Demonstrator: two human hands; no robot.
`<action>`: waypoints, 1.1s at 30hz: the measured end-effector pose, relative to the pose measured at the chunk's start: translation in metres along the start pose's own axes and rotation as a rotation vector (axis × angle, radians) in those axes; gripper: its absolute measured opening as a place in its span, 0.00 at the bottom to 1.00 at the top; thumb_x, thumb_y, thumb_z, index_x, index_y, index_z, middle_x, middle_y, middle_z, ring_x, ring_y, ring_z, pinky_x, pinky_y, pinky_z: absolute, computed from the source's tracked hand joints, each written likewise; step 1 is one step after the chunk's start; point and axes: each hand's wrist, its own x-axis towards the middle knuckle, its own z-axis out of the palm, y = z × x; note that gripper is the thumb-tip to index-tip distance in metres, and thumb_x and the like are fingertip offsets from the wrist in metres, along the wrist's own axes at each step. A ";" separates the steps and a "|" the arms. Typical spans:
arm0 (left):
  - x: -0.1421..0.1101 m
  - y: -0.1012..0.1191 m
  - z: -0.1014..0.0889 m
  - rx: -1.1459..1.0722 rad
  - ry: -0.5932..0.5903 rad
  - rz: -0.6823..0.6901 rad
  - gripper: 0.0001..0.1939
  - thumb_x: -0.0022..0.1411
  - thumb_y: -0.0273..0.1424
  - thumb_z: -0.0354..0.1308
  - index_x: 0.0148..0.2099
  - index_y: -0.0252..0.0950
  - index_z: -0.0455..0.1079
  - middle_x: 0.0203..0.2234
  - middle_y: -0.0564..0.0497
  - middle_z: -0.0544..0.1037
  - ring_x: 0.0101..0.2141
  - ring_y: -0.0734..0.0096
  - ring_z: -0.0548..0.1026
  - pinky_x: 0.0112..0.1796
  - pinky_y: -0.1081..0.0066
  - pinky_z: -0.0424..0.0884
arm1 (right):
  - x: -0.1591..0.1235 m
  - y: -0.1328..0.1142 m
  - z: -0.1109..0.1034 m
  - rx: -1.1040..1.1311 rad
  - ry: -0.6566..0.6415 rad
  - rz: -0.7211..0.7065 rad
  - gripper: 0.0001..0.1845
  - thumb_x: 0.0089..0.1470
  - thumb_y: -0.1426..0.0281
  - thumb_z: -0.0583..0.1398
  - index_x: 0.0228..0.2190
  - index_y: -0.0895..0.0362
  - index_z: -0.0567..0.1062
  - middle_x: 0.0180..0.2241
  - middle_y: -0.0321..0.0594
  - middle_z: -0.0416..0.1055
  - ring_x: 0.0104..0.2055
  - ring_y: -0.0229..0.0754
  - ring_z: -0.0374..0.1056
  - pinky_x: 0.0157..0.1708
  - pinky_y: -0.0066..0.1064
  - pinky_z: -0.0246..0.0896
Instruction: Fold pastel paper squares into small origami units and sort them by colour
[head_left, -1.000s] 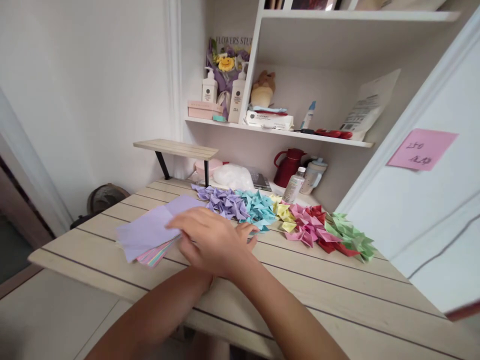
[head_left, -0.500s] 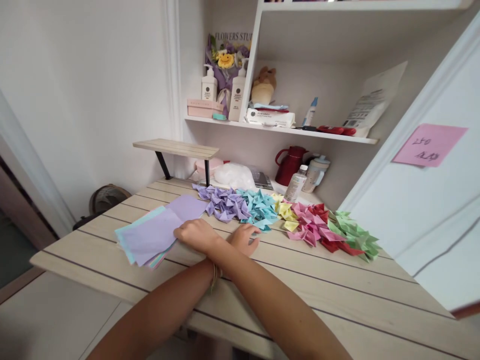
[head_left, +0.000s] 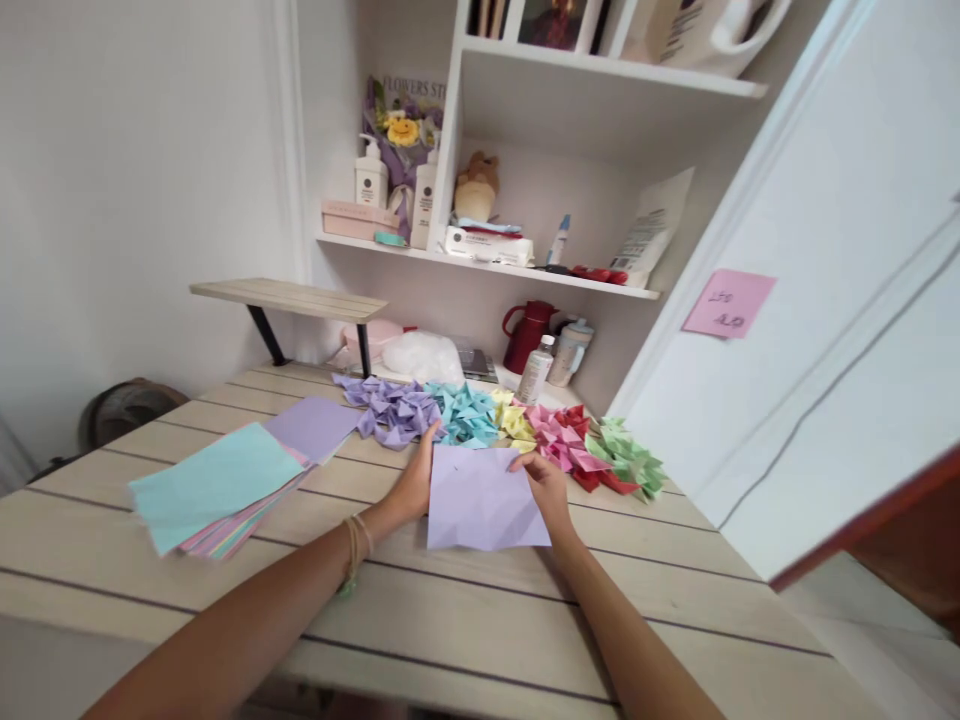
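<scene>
A sheet of purple paper [head_left: 484, 500] is held up between my two hands above the wooden table. My left hand [head_left: 417, 478] grips its left edge, the fingers partly hidden behind the sheet. At the upper right edge, my right hand [head_left: 546, 482] pinches it between thumb and fingers. To the left lies a fanned stack of coloured paper [head_left: 217, 480] with a light blue sheet on top. Beyond it rests more purple paper [head_left: 311, 428]. Behind the held sheet are folded purple paper pieces [head_left: 397, 408] and blue ones [head_left: 463, 412].
Yellow [head_left: 513, 418], pink [head_left: 559, 435] and green folded pieces [head_left: 626, 458] continue the row rightward, with red ones among them. A bottle [head_left: 535, 372], a red jug [head_left: 528, 335] and a cup [head_left: 571, 352] stand behind. A small raised shelf [head_left: 289, 298] stands at back left.
The purple sheet has come off the stack to the table's middle, uncovering light blue paper. My arms have uncrossed, and both hands now hold the sheet. The view has shifted.
</scene>
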 end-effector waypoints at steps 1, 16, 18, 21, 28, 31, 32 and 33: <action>-0.002 0.002 0.002 -0.026 -0.037 -0.001 0.38 0.48 0.28 0.64 0.60 0.39 0.52 0.41 0.45 0.74 0.39 0.64 0.74 0.38 0.65 0.71 | 0.000 0.005 -0.006 0.066 0.024 0.037 0.06 0.42 0.67 0.59 0.22 0.56 0.68 0.22 0.36 0.69 0.22 0.38 0.63 0.21 0.27 0.57; 0.002 0.003 0.001 -0.057 0.042 -0.089 0.15 0.39 0.34 0.68 0.32 0.33 0.76 0.31 0.46 0.80 0.35 0.60 0.76 0.43 0.62 0.69 | -0.002 -0.022 -0.010 0.151 -0.410 0.126 0.26 0.35 0.66 0.67 0.40 0.56 0.74 0.41 0.42 0.73 0.42 0.47 0.69 0.43 0.40 0.64; 0.003 0.003 -0.001 -0.090 0.074 -0.108 0.18 0.39 0.37 0.68 0.33 0.33 0.75 0.31 0.47 0.80 0.33 0.62 0.76 0.42 0.62 0.70 | -0.004 -0.022 -0.005 0.249 -0.445 0.231 0.26 0.37 0.63 0.67 0.41 0.58 0.74 0.38 0.42 0.74 0.38 0.46 0.71 0.40 0.41 0.67; 0.003 0.005 -0.002 -0.081 0.086 -0.145 0.19 0.42 0.41 0.66 0.32 0.32 0.74 0.28 0.47 0.80 0.31 0.62 0.76 0.39 0.63 0.71 | -0.005 -0.015 0.001 0.303 -0.303 0.318 0.22 0.40 0.59 0.64 0.35 0.62 0.76 0.31 0.44 0.75 0.32 0.45 0.73 0.36 0.39 0.68; 0.003 0.009 0.006 -0.179 0.125 -0.112 0.24 0.43 0.35 0.66 0.42 0.36 0.62 0.31 0.49 0.79 0.34 0.65 0.77 0.38 0.65 0.71 | -0.006 -0.006 0.015 0.238 -0.050 0.273 0.31 0.39 0.59 0.65 0.43 0.62 0.68 0.35 0.46 0.73 0.28 0.46 0.73 0.29 0.37 0.71; 0.001 0.010 0.009 -0.252 0.139 -0.099 0.30 0.46 0.34 0.65 0.47 0.40 0.53 0.33 0.51 0.77 0.31 0.69 0.77 0.35 0.65 0.73 | -0.011 -0.009 0.022 0.298 0.036 0.235 0.37 0.42 0.58 0.63 0.52 0.58 0.59 0.44 0.48 0.69 0.28 0.44 0.73 0.29 0.37 0.71; 0.000 0.010 0.011 -0.259 0.112 -0.103 0.32 0.47 0.34 0.64 0.49 0.41 0.50 0.34 0.51 0.77 0.31 0.69 0.77 0.35 0.64 0.73 | -0.013 -0.010 0.024 0.323 0.049 0.224 0.37 0.44 0.58 0.61 0.53 0.56 0.57 0.46 0.49 0.67 0.28 0.44 0.73 0.29 0.37 0.71; -0.002 0.010 0.012 -0.258 0.073 -0.108 0.33 0.48 0.33 0.64 0.52 0.42 0.48 0.35 0.50 0.76 0.32 0.68 0.77 0.35 0.64 0.74 | -0.014 -0.011 0.026 0.349 0.051 0.216 0.37 0.46 0.57 0.60 0.54 0.56 0.55 0.47 0.49 0.66 0.28 0.44 0.73 0.30 0.37 0.71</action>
